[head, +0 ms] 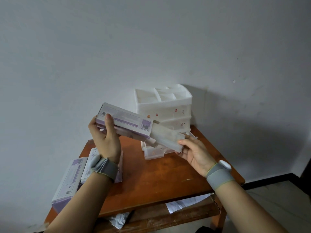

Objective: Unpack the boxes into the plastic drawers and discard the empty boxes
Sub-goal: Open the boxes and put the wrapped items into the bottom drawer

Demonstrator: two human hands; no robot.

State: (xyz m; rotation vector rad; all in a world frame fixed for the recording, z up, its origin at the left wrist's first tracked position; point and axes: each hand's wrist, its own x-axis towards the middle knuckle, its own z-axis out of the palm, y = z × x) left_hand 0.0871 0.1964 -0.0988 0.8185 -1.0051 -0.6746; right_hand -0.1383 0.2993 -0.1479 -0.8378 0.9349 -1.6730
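Note:
My left hand grips one end of a white and purple box, held tilted in the air above the table. A pale inner tray sticks out of the box's lower right end, and my right hand holds the tray's far end. Behind them, by the wall, stands the white plastic drawer unit with small stickers on its fronts. Its bottom drawer is pulled out toward me. Two more boxes of the same kind lie on the table's left side, partly hidden by my left forearm.
The brown wooden table has a lower shelf holding crumpled white paper and a silvery wrapper. A pale wall rises close behind. Tiled floor with a dark skirting strip lies to the right.

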